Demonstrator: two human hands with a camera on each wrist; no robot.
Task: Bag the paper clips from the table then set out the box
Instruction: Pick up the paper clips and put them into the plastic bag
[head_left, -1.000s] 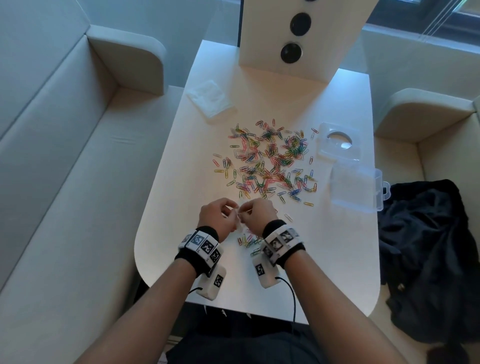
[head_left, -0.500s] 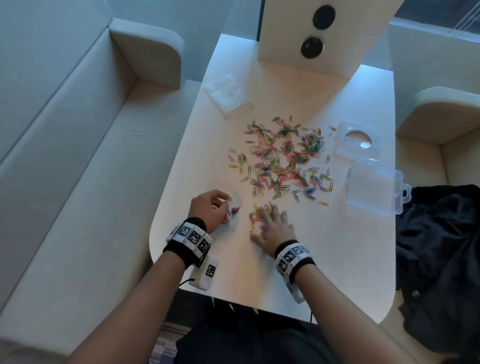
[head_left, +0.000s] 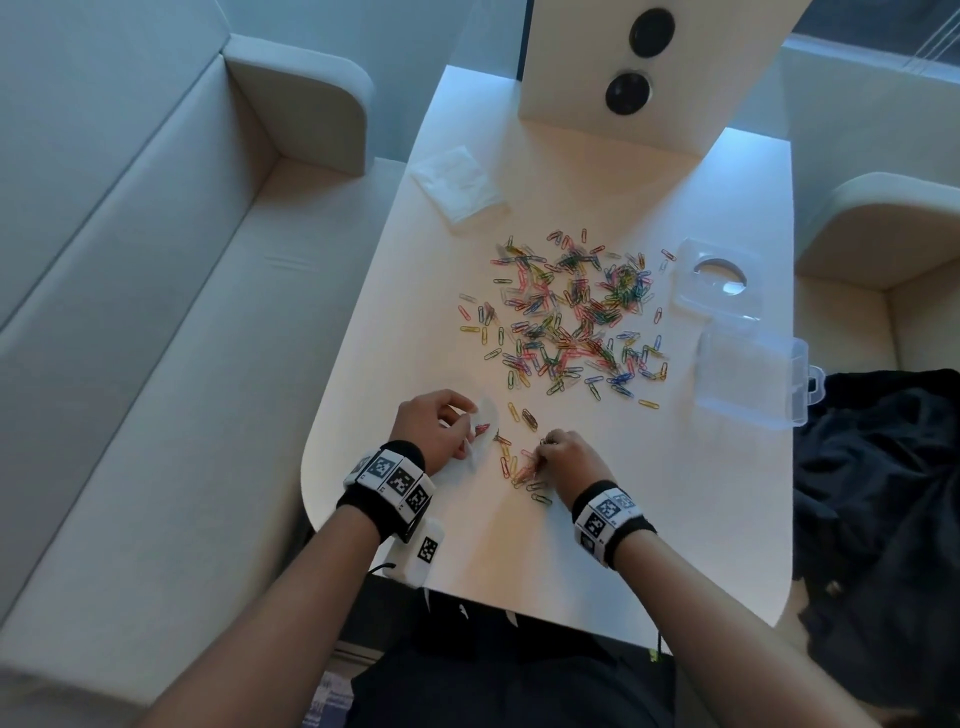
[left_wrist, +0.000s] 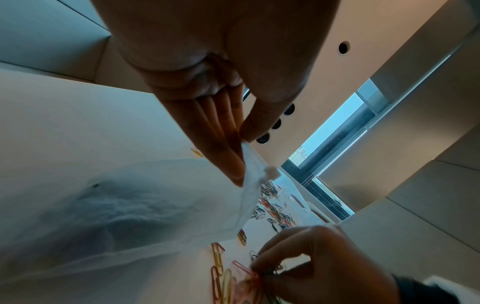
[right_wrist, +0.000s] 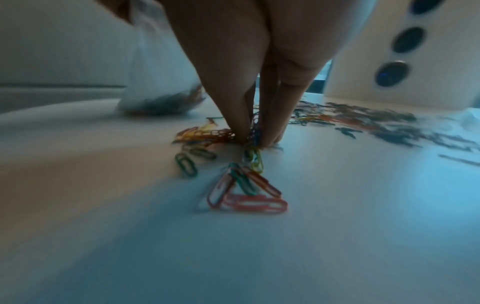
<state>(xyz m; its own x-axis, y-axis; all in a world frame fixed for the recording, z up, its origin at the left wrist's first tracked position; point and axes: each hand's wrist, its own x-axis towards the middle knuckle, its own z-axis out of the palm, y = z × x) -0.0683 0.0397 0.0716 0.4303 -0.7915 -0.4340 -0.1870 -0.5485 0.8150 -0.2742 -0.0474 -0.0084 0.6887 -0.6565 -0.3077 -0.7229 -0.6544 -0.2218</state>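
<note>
Left hand (head_left: 434, 423) pinches the rim of a thin clear bag (left_wrist: 145, 205) between thumb and fingers, at the near-left part of the table (head_left: 675, 545); bag sags onto the table, w/ a few clips showing dark inside in the right wrist view. Right hand (head_left: 566, 460) sits just right of it, fingertips (right_wrist: 241, 131) drawn together and clamped on a small bunch of paper clips (head_left: 519, 467) against the table. More loose clips lie touching and just near of those fingers. Main scatter of coloured clips (head_left: 571, 312) covers mid-table, far of both hands, apart from them. Clear plastic box (head_left: 748, 376) lies at the right edge of the table, right of the scatter; its clear lid (head_left: 719, 280) lies just far of it, whether touching cannot be told. Folded white bags (head_left: 457, 182) far-left. Dark cloth (head_left: 883, 493) off the table, right.
</note>
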